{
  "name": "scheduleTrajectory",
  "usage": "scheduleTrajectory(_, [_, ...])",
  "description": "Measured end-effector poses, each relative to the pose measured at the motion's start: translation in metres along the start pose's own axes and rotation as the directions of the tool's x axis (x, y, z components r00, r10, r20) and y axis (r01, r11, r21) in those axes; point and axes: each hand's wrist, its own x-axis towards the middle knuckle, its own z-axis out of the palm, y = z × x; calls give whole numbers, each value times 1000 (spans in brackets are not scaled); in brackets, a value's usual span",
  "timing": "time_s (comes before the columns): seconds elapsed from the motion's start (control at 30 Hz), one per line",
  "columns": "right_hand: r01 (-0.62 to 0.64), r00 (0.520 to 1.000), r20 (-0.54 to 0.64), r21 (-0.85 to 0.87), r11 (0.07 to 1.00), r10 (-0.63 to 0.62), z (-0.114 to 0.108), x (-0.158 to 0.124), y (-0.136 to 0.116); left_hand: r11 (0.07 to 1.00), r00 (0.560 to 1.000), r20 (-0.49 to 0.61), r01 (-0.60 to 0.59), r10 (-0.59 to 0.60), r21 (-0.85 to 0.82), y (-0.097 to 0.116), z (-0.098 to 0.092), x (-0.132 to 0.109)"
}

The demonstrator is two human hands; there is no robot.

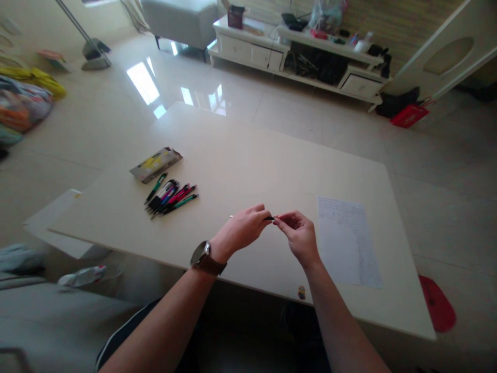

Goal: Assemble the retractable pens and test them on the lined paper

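Observation:
Near the table's front edge, my left hand is closed around a pen, most of it hidden by the fingers; a short dark length shows. At that end, my right hand pinches with thumb and forefinger; what lies between those fingertips is too small to make out well. A small shiny bit shows just left of my left hand. To the left lies a pile of pens with green, pink, purple, blue and black barrels. Behind them is an open-ended grey and yellow box.
A printed sheet of paper lies right of my right hand on the white table. A small yellow figure sticker is at the front edge. Beyond stand a white cabinet and a grey stool.

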Motion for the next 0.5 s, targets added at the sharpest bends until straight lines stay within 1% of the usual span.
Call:
scheduleTrajectory(0.1, [-7, 1000, 7, -28, 1000, 7, 0, 0, 0, 1000, 1000, 13, -13, 12, 28, -1, 0, 0])
scheduleTrajectory(0.23, [-55, 998, 41, -43, 998, 56, 0, -1, -2, 999, 999, 28, -38, 37, 31, 1, -1, 0])
scheduleTrajectory(0.37, [-64, 997, 49, -7, 998, 65, 1, -2, -5, 999, 999, 34, -41, 40, 21, 3, -1, 1])
scheduleTrajectory(0.5, [-68, 993, 97, 25, 997, 65, 1, -3, -6, 1000, 1000, 16, -24, 23, 6, 2, -3, 2])
